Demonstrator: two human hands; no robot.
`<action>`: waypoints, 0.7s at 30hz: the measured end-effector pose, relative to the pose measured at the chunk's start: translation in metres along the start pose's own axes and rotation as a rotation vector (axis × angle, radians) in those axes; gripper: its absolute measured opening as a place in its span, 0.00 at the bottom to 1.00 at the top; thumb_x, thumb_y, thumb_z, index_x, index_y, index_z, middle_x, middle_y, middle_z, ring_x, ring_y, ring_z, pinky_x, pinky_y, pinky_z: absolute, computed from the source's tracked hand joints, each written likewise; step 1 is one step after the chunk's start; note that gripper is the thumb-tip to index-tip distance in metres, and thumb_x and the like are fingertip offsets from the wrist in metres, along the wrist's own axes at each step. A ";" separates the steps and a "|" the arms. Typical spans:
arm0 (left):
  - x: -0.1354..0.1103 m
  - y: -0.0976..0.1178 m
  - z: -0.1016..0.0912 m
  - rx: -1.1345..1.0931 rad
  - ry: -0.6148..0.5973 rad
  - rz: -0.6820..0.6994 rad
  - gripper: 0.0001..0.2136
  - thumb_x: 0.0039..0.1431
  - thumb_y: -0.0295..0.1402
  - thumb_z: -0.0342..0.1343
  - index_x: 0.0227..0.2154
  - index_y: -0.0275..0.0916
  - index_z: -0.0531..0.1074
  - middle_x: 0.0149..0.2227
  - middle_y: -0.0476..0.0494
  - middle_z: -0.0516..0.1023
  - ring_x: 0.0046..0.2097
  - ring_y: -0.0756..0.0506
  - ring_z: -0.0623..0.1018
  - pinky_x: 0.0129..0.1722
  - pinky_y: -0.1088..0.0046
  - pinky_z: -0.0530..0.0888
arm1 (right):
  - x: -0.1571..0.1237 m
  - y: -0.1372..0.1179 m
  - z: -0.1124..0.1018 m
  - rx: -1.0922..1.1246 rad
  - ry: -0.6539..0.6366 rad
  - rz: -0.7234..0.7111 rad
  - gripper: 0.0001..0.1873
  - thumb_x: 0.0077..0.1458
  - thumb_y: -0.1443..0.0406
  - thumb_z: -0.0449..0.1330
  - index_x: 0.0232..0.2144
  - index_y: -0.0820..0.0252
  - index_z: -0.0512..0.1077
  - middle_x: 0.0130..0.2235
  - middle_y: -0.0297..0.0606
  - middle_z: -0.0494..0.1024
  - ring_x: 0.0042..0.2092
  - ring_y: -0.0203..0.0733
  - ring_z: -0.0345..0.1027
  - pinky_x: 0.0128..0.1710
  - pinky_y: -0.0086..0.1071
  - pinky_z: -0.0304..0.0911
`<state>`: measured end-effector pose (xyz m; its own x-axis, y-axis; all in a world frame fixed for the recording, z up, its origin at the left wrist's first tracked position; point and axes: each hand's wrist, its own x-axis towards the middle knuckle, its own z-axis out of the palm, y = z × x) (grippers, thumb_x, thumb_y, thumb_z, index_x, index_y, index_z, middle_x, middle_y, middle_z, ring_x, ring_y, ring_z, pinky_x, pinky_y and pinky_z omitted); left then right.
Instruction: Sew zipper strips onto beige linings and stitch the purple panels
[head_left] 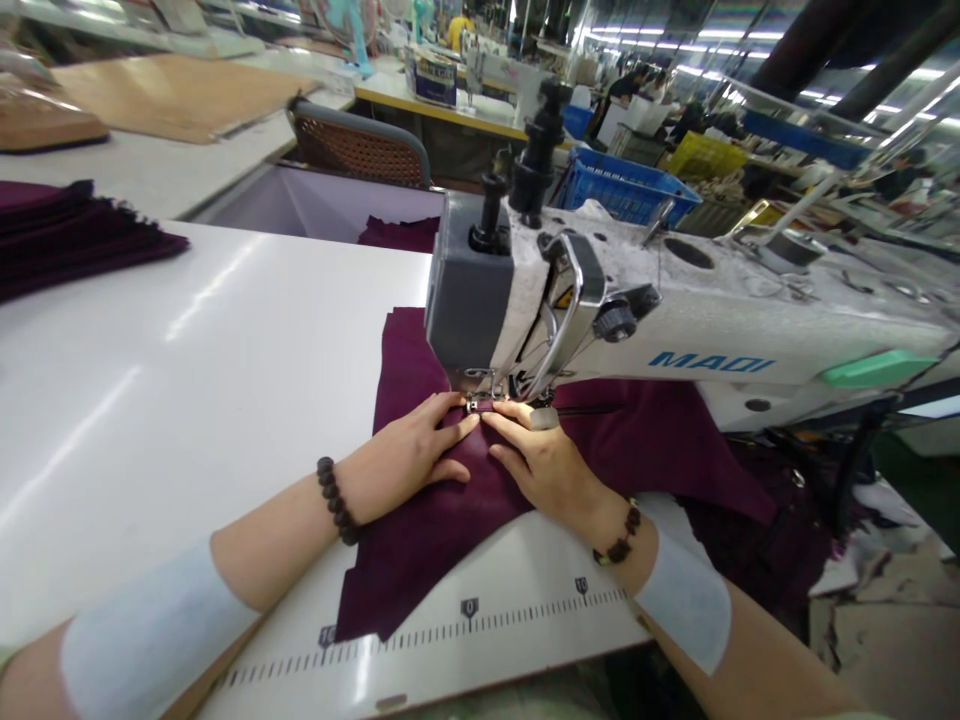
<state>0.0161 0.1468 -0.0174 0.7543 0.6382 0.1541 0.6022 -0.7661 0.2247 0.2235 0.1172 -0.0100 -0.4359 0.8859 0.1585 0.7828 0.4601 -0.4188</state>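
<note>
A dark maroon fabric piece (450, 520) lies flat under the head of a sewing machine (720, 300). My left hand (416, 450) rests on the cloth just left of the presser foot (484, 392), its fingers stretched out and the thumb apart. From the other side my right hand (544, 460) presses on the same cloth, fingers extended, with a grey band round one finger. Both sets of fingertips nearly meet in front of the needle area, beside a narrow slit or strip in the fabric. The needle itself is hard to make out.
A stack of maroon pieces (75, 240) lies at the table's left edge. More dark cloth (765, 530) hangs at the right. Behind the machine stand a brown chair (360, 145) and a blue crate (630, 185). A ruler scale (510, 612) runs along the table's front edge.
</note>
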 end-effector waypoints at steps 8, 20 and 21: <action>0.002 0.002 -0.005 -0.048 0.016 0.005 0.26 0.56 0.45 0.50 0.52 0.30 0.65 0.51 0.32 0.62 0.53 0.39 0.68 0.52 0.64 0.69 | 0.000 -0.003 0.000 -0.022 0.007 0.014 0.17 0.58 0.66 0.52 0.50 0.59 0.67 0.50 0.43 0.67 0.54 0.42 0.59 0.58 0.47 0.51; 0.005 0.011 -0.009 0.160 -0.053 0.002 0.21 0.57 0.40 0.52 0.48 0.29 0.68 0.50 0.31 0.65 0.53 0.39 0.67 0.53 0.63 0.66 | 0.005 -0.001 -0.002 -0.065 0.007 -0.001 0.16 0.59 0.66 0.52 0.49 0.59 0.68 0.50 0.40 0.68 0.54 0.41 0.59 0.57 0.43 0.53; 0.005 0.015 -0.011 0.188 -0.067 -0.011 0.20 0.56 0.40 0.53 0.46 0.29 0.69 0.48 0.32 0.67 0.51 0.39 0.69 0.53 0.63 0.67 | 0.005 -0.002 -0.003 -0.076 0.004 0.000 0.15 0.59 0.66 0.51 0.48 0.58 0.68 0.50 0.40 0.68 0.54 0.41 0.59 0.57 0.43 0.53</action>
<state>0.0261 0.1395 -0.0023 0.7592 0.6450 0.0873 0.6442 -0.7638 0.0412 0.2208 0.1212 -0.0058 -0.4338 0.8862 0.1625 0.8144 0.4628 -0.3501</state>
